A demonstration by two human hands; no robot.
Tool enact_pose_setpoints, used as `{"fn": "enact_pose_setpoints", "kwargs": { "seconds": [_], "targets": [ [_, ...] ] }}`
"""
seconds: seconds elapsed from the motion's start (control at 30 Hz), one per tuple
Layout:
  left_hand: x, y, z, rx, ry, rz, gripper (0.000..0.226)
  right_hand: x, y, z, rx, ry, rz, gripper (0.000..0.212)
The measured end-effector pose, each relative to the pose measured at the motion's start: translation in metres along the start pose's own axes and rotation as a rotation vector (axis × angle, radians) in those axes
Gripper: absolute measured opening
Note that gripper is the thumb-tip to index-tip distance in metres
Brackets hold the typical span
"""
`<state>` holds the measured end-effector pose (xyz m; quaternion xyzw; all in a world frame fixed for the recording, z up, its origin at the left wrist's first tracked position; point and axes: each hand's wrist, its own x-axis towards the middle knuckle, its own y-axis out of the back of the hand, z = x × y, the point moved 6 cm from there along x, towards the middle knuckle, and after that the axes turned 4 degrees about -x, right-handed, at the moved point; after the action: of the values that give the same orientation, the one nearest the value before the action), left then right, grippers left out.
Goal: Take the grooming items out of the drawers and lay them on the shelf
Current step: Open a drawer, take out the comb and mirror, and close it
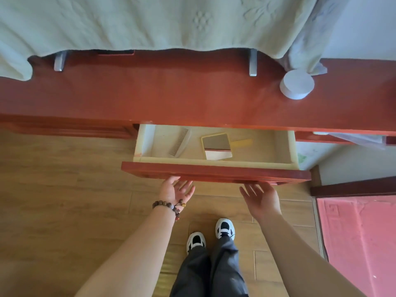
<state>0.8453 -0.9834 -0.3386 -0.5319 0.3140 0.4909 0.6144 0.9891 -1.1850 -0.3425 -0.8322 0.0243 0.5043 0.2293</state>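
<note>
Two hands reach under the open drawer (216, 173) front: left hand (176, 190) and right hand (260, 198), each grip released, fingers spread, holding nothing. Inside lie a comb (179, 142) at left and a hand mirror (217, 146) beside it, apart.

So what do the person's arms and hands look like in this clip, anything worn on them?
Both forearms are bare, with no sleeves in view. The left hand has a bracelet of dark brown wooden beads at the wrist, with a few small reddish and gold beads hanging from it. The right hand wears nothing visible.
</note>
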Motion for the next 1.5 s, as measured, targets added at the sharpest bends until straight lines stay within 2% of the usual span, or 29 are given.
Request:
{"fn": "enact_pose_setpoints", "kwargs": {
  "seconds": [0.13,0.47,0.6,0.73,0.87,0.97,1.07,1.13,1.23,1.3,1.43,1.5],
  "targets": [
    [-0.02,0.025,-0.015,0.007,0.021,0.016,0.008,-0.024,0.024,0.014,-0.014,-0.006,0.022,0.025],
    [-0.053,0.079,-0.05,0.005,0.028,0.056,0.021,-0.057,0.079,0.041,-0.084,-0.044,0.05,0.024],
    [-0.059,0.087,-0.053,0.005,-0.005,0.02,0.021,-0.06,0.094,0.051,-0.083,-0.064,0.05,0.009],
    [-0.069,0.088,-0.05,0.193,-0.041,0.026,0.013,-0.066,0.092,0.049,-0.231,-0.069,0.027,0.02],
    [-0.098,0.08,-0.053,0.645,-0.048,0.009,0.017,-0.09,0.073,0.04,-0.563,-0.072,-0.041,0.015],
    [-0.133,0.062,-0.056,0.922,-0.081,-0.081,0.026,-0.128,0.046,0.031,-0.95,-0.071,-0.235,0.016],
    [-0.17,0.03,-0.044,0.98,-0.236,-0.254,0.022,-0.163,0.004,0.013,-1.075,-0.024,-0.46,0.013],
    [-0.185,0.002,-0.025,1.049,-0.425,-0.318,0.013,-0.169,-0.027,-0.006,-1.061,0.085,-0.499,0.011],
    [-0.174,-0.03,0.013,1.221,-0.735,-0.174,0.016,-0.148,-0.063,-0.037,-1.315,0.394,-0.344,0.01],
    [-0.147,-0.042,0.032,1.408,-0.835,-0.031,0.026,-0.123,-0.08,-0.048,-1.593,0.566,-0.22,0.017],
    [-0.082,-0.052,0.048,1.758,-0.818,0.101,0.041,-0.064,-0.089,-0.035,-2.144,0.594,-0.174,0.042],
    [-0.062,-0.049,0.05,1.887,-0.778,0.17,0.044,-0.047,-0.085,-0.027,-2.327,0.604,-0.173,0.045]
  ]
}}
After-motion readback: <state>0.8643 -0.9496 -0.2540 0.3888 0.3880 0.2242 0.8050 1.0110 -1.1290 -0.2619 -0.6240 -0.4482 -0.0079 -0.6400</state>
